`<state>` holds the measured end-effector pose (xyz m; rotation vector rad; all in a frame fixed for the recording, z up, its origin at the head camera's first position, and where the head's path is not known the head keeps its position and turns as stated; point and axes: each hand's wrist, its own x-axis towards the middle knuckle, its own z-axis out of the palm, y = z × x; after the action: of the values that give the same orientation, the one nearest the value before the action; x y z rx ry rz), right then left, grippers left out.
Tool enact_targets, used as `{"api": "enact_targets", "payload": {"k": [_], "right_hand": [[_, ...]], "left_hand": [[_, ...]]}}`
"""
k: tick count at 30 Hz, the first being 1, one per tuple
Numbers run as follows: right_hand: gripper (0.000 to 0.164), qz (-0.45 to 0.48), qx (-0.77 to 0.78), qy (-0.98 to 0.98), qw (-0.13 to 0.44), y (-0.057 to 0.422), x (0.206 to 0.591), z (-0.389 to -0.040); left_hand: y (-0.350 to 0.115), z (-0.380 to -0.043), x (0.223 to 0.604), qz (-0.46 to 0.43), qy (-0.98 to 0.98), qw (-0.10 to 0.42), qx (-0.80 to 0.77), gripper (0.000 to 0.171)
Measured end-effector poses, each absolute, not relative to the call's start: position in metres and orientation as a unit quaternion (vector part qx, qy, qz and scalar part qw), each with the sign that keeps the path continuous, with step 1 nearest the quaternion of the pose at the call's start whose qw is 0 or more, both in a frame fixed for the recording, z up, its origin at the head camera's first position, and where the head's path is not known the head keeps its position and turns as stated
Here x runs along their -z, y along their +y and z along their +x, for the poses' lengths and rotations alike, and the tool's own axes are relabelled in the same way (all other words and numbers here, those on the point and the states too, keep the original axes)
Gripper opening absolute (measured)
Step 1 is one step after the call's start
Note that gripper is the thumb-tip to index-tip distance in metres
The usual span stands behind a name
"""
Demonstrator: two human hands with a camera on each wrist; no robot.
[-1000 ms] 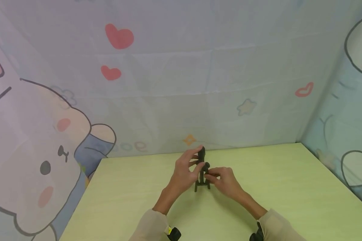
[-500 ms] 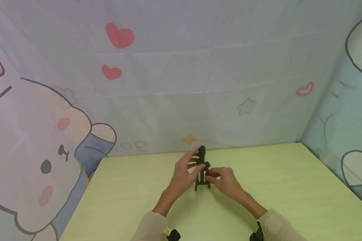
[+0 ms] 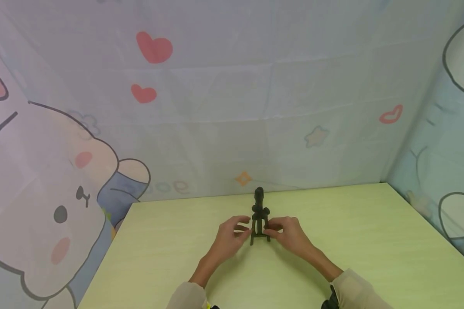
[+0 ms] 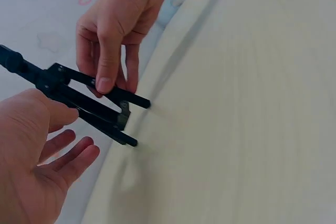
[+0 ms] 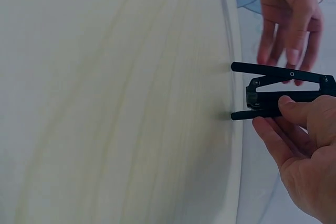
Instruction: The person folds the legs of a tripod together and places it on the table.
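Observation:
A small black mini tripod (image 3: 259,211) stands upright near the back of the table, its legs slightly spread and joined by struts to a centre column. My right hand (image 3: 290,234) pinches one leg between thumb and fingers. In the left wrist view, that hand (image 4: 118,19) comes in from above with its thumb on the leg (image 4: 76,74). To the left, my left hand (image 3: 227,238) lies right beside the opposite leg, fingers spread and relaxed. The right wrist view shows the left hand's fingers (image 5: 296,40) extended close to a leg (image 5: 262,70).
The pale yellow-green tabletop (image 3: 170,257) spreads around the tripod. Behind it hangs a printed cloth backdrop (image 3: 216,98) with hearts and a star, and a cartoon animal (image 3: 35,206) at the left. Another cloth side (image 3: 448,141) bounds the right.
My left hand has let go of the tripod's upper part and moved down beside its left leg. The right hand keeps its pinch, and the tripod stays about where it was.

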<state>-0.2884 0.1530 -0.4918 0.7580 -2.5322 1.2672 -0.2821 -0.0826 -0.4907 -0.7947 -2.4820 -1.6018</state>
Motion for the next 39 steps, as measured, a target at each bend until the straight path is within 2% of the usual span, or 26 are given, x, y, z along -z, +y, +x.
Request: {"api": "enact_targets", "payload": {"k": [5,7,21,29,39], "right_hand": [[0.007,0.258,-0.429,-0.859,0.108,0.154,0.493,-0.289],[0.008,0.26,-0.428,-0.859,0.11,0.153,0.494,-0.289],[0.007,0.255,-0.443,-0.853,0.106,0.15,0.494,-0.289],[0.008,0.263,-0.434,-0.852,0.127,0.147,0.493,-0.288],[0.006,0.254,-0.438,-0.853,0.126,0.147,0.492,-0.283]], "left_hand": [[-0.082,-0.283,0.506,-0.234,-0.825,0.026,0.514,0.009],[-0.081,-0.283,0.51,-0.23,-0.827,0.026,0.512,0.005],[-0.073,-0.284,0.518,-0.205,-0.831,0.056,0.514,0.007],[-0.072,-0.285,0.517,-0.21,-0.822,0.049,0.528,0.006],[-0.069,-0.283,0.517,-0.206,-0.806,0.043,0.553,0.007]]}}
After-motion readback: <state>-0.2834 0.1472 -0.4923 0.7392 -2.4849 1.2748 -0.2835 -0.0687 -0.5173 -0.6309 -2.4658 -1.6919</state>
